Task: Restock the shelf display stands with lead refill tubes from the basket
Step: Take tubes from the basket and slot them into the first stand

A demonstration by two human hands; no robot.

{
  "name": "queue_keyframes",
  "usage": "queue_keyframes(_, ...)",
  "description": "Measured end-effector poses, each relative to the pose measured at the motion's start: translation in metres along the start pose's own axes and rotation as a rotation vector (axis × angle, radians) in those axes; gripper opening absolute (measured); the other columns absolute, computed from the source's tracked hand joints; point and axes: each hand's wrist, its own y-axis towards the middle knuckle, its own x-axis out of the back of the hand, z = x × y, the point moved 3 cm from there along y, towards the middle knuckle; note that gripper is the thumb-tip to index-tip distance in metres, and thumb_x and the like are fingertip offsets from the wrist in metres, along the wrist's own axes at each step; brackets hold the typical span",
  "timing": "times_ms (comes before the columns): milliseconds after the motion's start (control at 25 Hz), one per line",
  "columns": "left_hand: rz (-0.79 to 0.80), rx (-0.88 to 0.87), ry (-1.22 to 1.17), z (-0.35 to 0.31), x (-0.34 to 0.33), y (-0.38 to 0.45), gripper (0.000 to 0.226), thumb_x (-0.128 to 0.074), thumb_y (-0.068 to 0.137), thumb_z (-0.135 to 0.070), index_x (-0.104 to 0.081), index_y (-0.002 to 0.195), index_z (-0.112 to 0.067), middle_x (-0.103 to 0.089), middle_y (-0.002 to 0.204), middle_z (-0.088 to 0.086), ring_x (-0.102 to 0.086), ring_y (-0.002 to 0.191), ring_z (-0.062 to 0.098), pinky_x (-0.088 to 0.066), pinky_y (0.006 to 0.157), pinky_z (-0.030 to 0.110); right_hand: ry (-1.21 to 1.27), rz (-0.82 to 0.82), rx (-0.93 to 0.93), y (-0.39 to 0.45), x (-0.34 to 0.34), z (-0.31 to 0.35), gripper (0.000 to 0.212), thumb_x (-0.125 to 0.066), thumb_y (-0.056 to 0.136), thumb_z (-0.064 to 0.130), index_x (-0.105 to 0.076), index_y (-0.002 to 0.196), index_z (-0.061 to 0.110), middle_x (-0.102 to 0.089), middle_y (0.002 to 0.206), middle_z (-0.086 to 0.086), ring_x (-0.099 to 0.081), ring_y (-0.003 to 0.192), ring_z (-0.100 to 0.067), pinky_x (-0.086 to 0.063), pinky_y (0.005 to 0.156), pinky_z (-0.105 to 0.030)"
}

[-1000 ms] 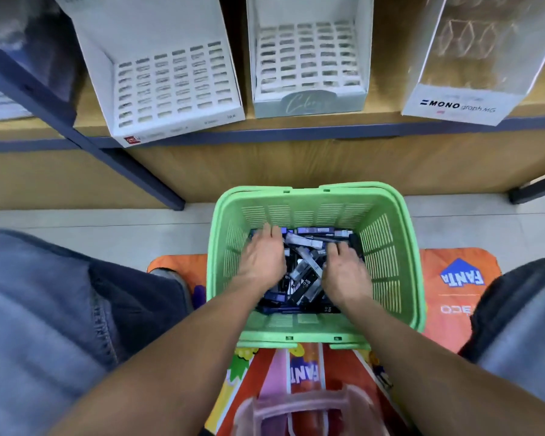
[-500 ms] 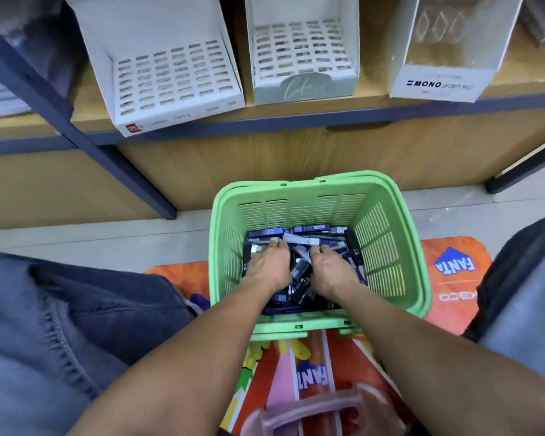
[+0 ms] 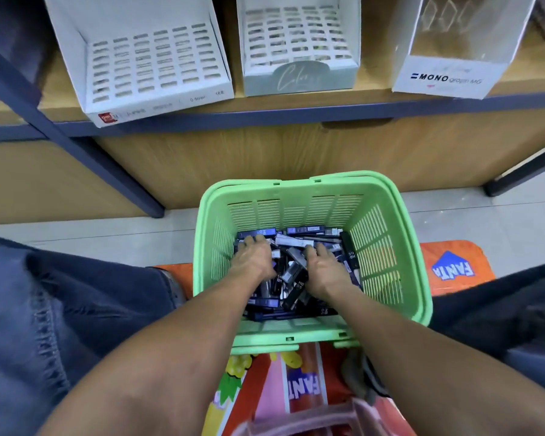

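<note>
Green basket [image 3: 387, 256], at 6 o'clock on the floor: holds a loose heap of dark lead refill tubes [image 3: 299, 239]. Left hand [image 3: 254, 258] and right hand [image 3: 323, 267] both sunk in the heap, fingers bent down among the tubes; whether either grip pinches a tube cannot be told. Shelf [image 3: 296, 105], 12 o'clock: slotted white stand [image 3: 148, 61] at 11, slotted pale stand [image 3: 299, 42] at 12, "MONO" stand [image 3: 447, 75] at 1. Orange mat [image 3: 453, 269] under the basket.
</note>
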Motion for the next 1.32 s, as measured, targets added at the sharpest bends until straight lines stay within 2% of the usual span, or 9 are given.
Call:
queue_keyframes(120,0.061,0.027,0.016,-0.001,-0.011,0.016,0.108,-0.079,0.081,-0.034,-0.008,0.157,-0.006,-0.013,0.162,0.024,-0.017,0.150,0.039,-0.018,0.122,0.049,-0.059,0.013,-0.054,0.027,0.000,-0.011,0.105,-0.067,0.088,0.000,0.009,0.160,0.012,0.014,0.167,-0.015,0.005,0.156,-0.034,-0.010,0.125,-0.054)
queue_keyframes(280,0.012,0.090,0.018,-0.004,-0.028,0.035,0.115,-0.082,0.075,-0.048,-0.012,0.154,-0.005,-0.015,0.156,0.024,-0.022,0.146,0.041,-0.025,0.121,0.049,-0.075,0.025,-0.109,0.063,-0.002,-0.023,0.111,-0.071,0.089,0.011,0.016,0.158,0.009,0.016,0.167,-0.016,0.006,0.156,-0.033,-0.010,0.125,-0.054)
queue_keyframes(360,-0.029,0.123,0.026,-0.001,-0.032,0.042,0.114,-0.081,0.071,-0.058,-0.019,0.151,-0.007,-0.024,0.147,0.019,-0.029,0.139,0.036,-0.032,0.114,0.050,-0.112,0.022,-0.089,0.071,-0.001,-0.022,0.122,-0.082,0.083,0.024,0.013,0.159,0.012,0.007,0.167,-0.018,-0.002,0.155,-0.035,-0.015,0.124,-0.054)
queue_keyframes(480,-0.033,0.116,0.197,0.007,-0.034,0.048,0.113,-0.069,0.068,-0.077,-0.030,0.148,-0.007,-0.033,0.140,0.016,-0.033,0.132,0.032,-0.036,0.108,0.047,-0.206,-0.007,-0.050,0.073,0.001,-0.021,0.125,-0.087,0.074,0.042,0.000,0.159,0.016,-0.022,0.158,-0.014,-0.023,0.149,-0.032,-0.024,0.121,-0.055)
queue_keyframes(600,0.005,0.119,0.119,0.006,-0.038,0.051,0.113,-0.073,0.067,-0.073,-0.030,0.146,-0.005,-0.030,0.145,0.020,-0.027,0.136,0.037,-0.033,0.112,0.046,-0.244,0.063,-0.040,0.074,-0.001,-0.024,0.123,-0.084,0.076,0.046,0.000,0.160,0.017,-0.021,0.160,-0.016,-0.018,0.151,-0.033,-0.019,0.123,-0.055)
queue_keyframes(840,0.045,0.182,-0.165,0.014,-0.039,0.052,0.125,-0.084,0.063,-0.063,-0.019,0.152,-0.005,-0.028,0.151,0.019,-0.025,0.141,0.035,-0.032,0.114,0.043,-0.075,0.176,-0.045,0.074,-0.007,-0.019,0.109,-0.087,0.077,0.033,-0.012,0.154,0.012,-0.024,0.155,-0.020,-0.038,0.139,-0.039,-0.043,0.110,-0.046)
queue_keyframes(1000,0.065,0.287,-0.354,0.020,-0.036,0.061,0.136,-0.079,0.062,-0.072,-0.009,0.157,-0.002,-0.017,0.161,0.023,-0.019,0.149,0.038,-0.026,0.119,0.042,0.192,0.244,-0.116,0.075,-0.009,-0.017,0.108,-0.089,0.075,0.027,-0.015,0.154,0.016,-0.016,0.163,-0.019,-0.040,0.141,-0.041,-0.045,0.109,-0.047)
queue_keyframes(1200,0.051,0.299,-0.395,0.019,-0.035,0.071,0.110,-0.075,0.066,-0.074,-0.040,0.145,-0.006,-0.043,0.152,0.012,-0.044,0.138,0.032,-0.039,0.112,0.042,0.486,0.301,-0.194,0.078,-0.014,-0.016,0.115,-0.087,0.075,0.043,-0.016,0.158,0.010,-0.036,0.158,-0.010,-0.040,0.142,-0.031,-0.041,0.110,-0.038)
queue_keyframes(1320,0.070,0.340,-0.446,0.018,-0.042,0.065,0.106,-0.078,0.069,-0.065,-0.035,0.149,-0.012,-0.045,0.149,0.012,-0.048,0.134,0.032,-0.048,0.104,0.041,0.501,0.273,-0.210,0.078,-0.017,-0.002,0.101,-0.087,0.074,0.044,-0.030,0.150,0.009,-0.048,0.144,-0.010,-0.050,0.130,-0.030,-0.045,0.106,-0.038)
